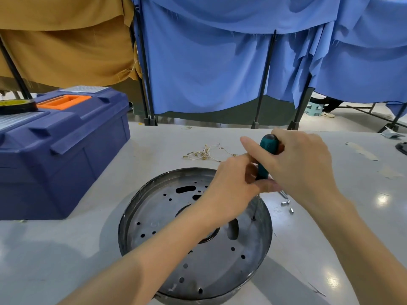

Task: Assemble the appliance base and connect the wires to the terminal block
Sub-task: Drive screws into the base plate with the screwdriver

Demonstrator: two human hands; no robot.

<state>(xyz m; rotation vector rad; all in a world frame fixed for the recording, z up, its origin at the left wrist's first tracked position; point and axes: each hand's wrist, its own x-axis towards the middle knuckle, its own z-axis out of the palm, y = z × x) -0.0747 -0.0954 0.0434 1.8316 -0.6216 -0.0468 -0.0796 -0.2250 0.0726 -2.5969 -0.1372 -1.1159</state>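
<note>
Fingers of right hand and left hand clamp the screwdriver, tip at 3 o'clock on the base. Lying on the worktop, it looks stiff, slick steel; grip its rim

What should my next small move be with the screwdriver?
Probably twist the teal-handled screwdriver with the right hand while the left hand steadies it: its thin shaft meets a small hole near the right rim of the round grey metal base.
</note>
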